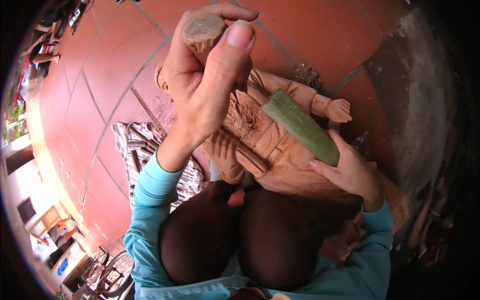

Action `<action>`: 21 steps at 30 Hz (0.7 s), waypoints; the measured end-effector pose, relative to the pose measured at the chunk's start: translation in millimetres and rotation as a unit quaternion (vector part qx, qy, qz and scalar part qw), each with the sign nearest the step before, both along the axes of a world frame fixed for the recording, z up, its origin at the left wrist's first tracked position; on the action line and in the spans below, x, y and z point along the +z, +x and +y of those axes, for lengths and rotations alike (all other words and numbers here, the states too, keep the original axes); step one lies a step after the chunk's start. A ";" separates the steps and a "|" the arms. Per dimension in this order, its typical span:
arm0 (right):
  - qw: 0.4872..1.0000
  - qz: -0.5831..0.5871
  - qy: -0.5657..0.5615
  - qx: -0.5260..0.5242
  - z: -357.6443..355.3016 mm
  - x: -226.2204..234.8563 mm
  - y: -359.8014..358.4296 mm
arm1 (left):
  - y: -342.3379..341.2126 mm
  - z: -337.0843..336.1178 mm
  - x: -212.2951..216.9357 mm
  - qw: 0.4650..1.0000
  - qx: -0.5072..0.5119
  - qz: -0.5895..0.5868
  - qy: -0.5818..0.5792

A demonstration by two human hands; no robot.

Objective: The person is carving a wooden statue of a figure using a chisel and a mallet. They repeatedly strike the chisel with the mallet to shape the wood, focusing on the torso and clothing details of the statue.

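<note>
Over the carving, my left hand (207, 82) is closed round a thick wooden handle (204, 31). Its rough, frayed round end points up; the rest of that tool is mostly hidden by my fingers. My right hand (347, 167) grips the near end of a green, smooth-sided bar (302, 129), which slants up and left above the figure. Beneath both hands lies a reddish-brown carved wooden statue (285, 162) with robe folds, close to my knees. A carved hand (339, 110) sticks out on its far right side, and curled wood shavings (243, 120) rest on its middle.
On the left, a striped cloth (192, 177) holds several slim metal carving tools (136, 145). More shavings (306, 75) are heaped on the red tiled floor (100, 75). A bicycle (112, 275) stands at lower left. Other people (46, 55) sit at far left. Grey concrete (415, 75) borders the right.
</note>
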State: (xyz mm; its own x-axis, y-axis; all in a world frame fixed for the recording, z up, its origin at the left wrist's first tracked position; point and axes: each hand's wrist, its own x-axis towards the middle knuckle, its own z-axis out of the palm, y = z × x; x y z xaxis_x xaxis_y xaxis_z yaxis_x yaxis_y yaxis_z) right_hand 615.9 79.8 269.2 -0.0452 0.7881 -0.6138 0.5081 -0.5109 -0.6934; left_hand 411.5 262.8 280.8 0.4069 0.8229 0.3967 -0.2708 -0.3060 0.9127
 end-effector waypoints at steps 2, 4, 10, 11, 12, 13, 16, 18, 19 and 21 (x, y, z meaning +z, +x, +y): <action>1.000 -0.005 0.012 0.005 1.0 0.2 -0.9 | -2.4 2.8 -10.0 0.999 -0.004 0.009 0.034; 1.000 -0.008 0.018 0.010 2.6 1.5 -1.4 | -3.1 6.9 -14.6 0.999 0.003 0.010 0.050; 0.999 -0.004 0.033 0.007 4.5 3.3 -1.9 | -3.4 10.5 -22.7 0.999 0.003 0.017 0.031; 1.000 -0.006 0.021 0.007 5.2 4.7 -1.4 | -2.2 10.2 -22.9 0.999 0.003 0.016 0.032; 1.000 -0.007 0.010 0.007 5.5 5.4 -1.2 | -1.0 9.9 -23.1 0.999 0.002 0.014 0.033; 1.000 0.000 0.013 0.004 5.6 4.7 -1.3 | -0.5 9.6 -23.4 0.999 0.004 0.013 0.030; 1.000 0.011 0.021 -0.001 4.2 2.0 -1.2 | 0.9 8.6 -24.3 1.000 0.007 0.009 0.018; 1.000 0.002 0.025 0.002 2.6 -0.2 -0.4 | 1.5 7.8 -24.7 1.000 0.010 0.004 0.006; 1.000 0.007 0.025 0.001 3.0 0.1 -0.7 | 1.9 7.6 -24.9 1.000 0.016 0.004 0.009; 1.000 0.015 0.024 -0.002 4.4 1.8 -1.3 | 2.4 7.3 -25.2 0.999 0.029 0.005 0.015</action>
State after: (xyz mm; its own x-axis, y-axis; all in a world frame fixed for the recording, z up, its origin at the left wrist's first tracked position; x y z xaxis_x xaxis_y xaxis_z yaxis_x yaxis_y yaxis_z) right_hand 614.7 84.2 271.0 -0.0591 0.8163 -0.5746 0.4852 -0.4795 -0.7312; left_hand 413.9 270.1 255.6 0.3624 0.8332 0.4176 -0.2430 -0.3481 0.9054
